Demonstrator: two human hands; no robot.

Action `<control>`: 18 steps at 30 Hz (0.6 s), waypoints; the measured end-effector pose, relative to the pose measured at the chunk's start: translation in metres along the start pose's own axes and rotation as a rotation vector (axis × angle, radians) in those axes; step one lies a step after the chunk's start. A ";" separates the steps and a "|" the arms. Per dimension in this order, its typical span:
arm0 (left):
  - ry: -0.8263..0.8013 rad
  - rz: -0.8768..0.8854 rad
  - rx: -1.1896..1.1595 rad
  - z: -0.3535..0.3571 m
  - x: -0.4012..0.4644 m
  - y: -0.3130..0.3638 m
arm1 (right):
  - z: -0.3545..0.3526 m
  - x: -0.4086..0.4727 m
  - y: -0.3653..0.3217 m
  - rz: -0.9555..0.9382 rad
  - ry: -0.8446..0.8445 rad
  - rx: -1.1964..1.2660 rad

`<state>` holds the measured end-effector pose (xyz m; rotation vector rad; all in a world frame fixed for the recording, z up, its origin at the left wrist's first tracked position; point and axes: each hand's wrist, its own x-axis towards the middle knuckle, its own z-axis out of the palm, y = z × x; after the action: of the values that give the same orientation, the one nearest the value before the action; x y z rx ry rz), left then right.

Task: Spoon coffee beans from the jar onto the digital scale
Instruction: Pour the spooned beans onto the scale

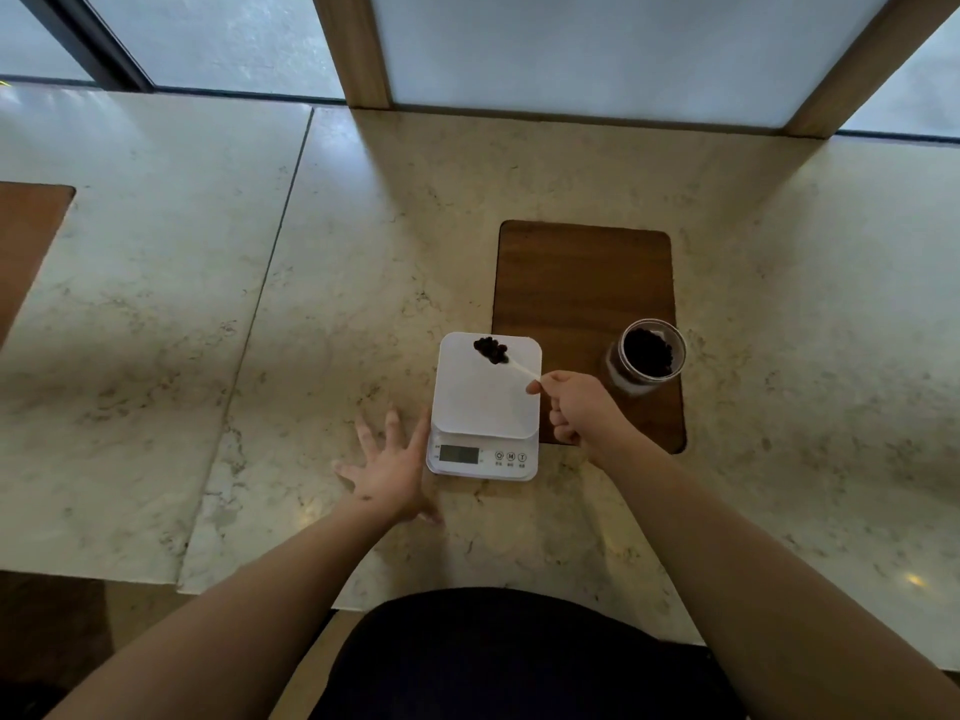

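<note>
A white digital scale sits on the marble counter, its display and buttons facing me. My right hand pinches the handle of a white spoon loaded with dark coffee beans, held over the far edge of the scale's platform. To the right stands an open clear jar of coffee beans. My left hand rests flat on the counter with fingers spread, touching the scale's left side.
The jar stands on a dark wooden inlay set into the marble counter. Another wooden inlay shows at the far left. Frosted window panels and a wooden post line the back.
</note>
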<state>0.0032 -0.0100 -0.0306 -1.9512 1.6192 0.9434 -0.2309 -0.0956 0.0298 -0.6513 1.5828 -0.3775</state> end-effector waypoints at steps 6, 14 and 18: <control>0.020 -0.004 -0.015 0.003 0.003 -0.001 | 0.001 0.012 0.009 0.021 0.034 -0.106; 0.035 -0.019 -0.002 0.003 0.004 0.001 | -0.003 0.016 0.014 -0.011 0.038 -0.131; 0.026 -0.013 -0.005 0.002 0.005 0.000 | -0.003 0.014 0.014 -0.024 0.041 -0.140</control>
<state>0.0029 -0.0114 -0.0356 -1.9828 1.6185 0.9214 -0.2365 -0.0936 0.0107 -0.7743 1.6526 -0.3014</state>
